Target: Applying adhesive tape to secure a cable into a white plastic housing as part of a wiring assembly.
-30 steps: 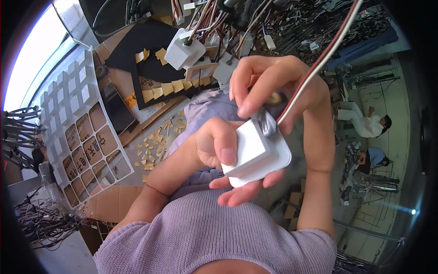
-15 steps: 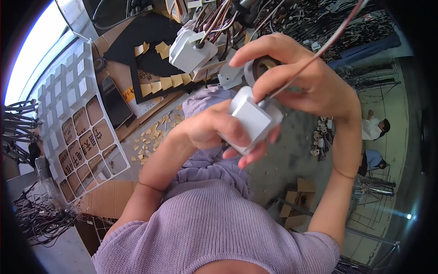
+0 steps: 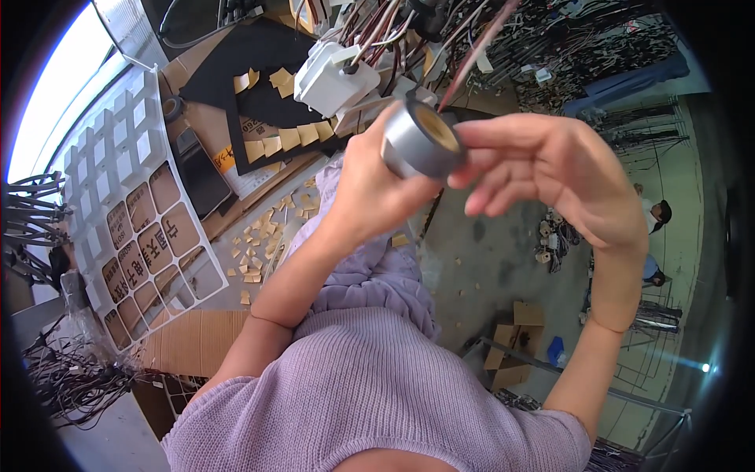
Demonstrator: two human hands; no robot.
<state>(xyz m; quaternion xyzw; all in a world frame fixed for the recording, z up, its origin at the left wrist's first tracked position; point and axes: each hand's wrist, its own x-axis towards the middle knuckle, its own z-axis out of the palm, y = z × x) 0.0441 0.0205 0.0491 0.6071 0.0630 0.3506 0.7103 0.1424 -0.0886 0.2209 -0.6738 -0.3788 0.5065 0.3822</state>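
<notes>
Roll of silver-grey tape with a tan core [image 3: 427, 151]: located between the two hands, tilted, its hollow centre facing up and toward the right hand. Left hand [image 3: 371, 179]: back of the hand in view, thumb extended along the roll's lower edge; remaining fingers hidden behind the roll, so degree of closure and anything held cannot be told. Right hand [image 3: 570, 169]: half open, slightly blurred, fingers apart and curved, tips at the roll's right rim. Thin reddish cable [image 3: 474, 64]: rises from just above the roll; its lower end is hidden.

White square plastic housing with cables [image 3: 334, 85]: beyond the left hand. Row of small tan square pieces [image 3: 289, 141]: left of that hand, on black sheet material [image 3: 206, 77]. White plastic grid tray [image 3: 161, 230]: farther left. Open brown cardboard box [image 3: 528, 314]: nearer the body than the right hand.
</notes>
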